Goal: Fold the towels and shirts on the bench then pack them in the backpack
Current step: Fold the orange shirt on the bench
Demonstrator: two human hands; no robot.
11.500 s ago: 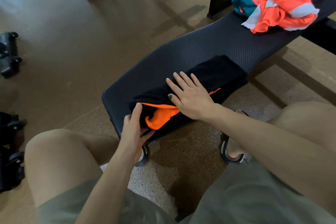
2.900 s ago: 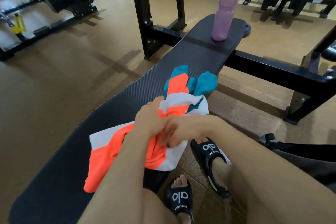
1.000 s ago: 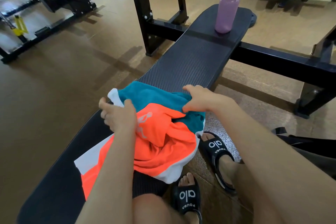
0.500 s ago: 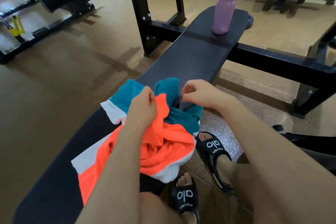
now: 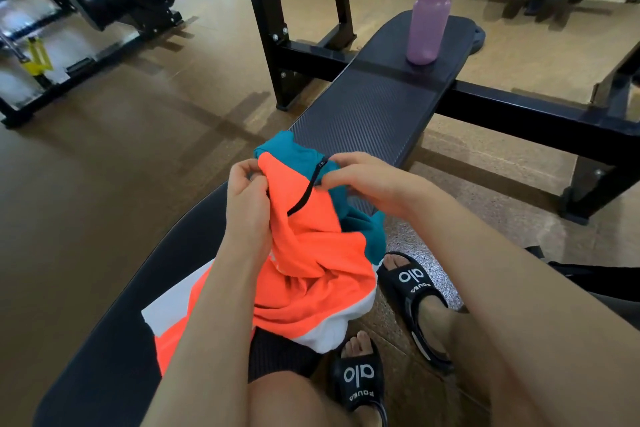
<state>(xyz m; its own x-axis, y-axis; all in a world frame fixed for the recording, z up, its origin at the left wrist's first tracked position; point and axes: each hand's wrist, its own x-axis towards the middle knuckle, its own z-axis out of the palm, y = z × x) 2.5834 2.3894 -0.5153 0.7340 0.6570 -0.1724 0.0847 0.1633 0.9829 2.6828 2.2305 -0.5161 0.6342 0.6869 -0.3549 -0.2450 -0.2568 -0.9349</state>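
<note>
An orange, teal and white shirt (image 5: 308, 253) with a short black zip at the neck lies bunched on the black bench (image 5: 374, 114). I hold its top edge up off the pad with both hands. My left hand (image 5: 247, 194) pinches the orange cloth left of the zip. My right hand (image 5: 360, 177) pinches the teal cloth at the top of the zip. The lower part of the shirt drapes over the bench's right edge, and a white and orange part lies flat under my left forearm. No backpack or towel is in view.
A pink water bottle (image 5: 431, 7) stands upright on the bench's far end. Black rack posts (image 5: 270, 21) rise to the left of the bench, and a black crossbar (image 5: 540, 121) runs to the right. My feet in black slides (image 5: 412, 291) rest on the floor right of the bench.
Both hands have lifted the shirt's neck higher and drawn together, so the black zip now shows between them. The camera has come a little closer.
</note>
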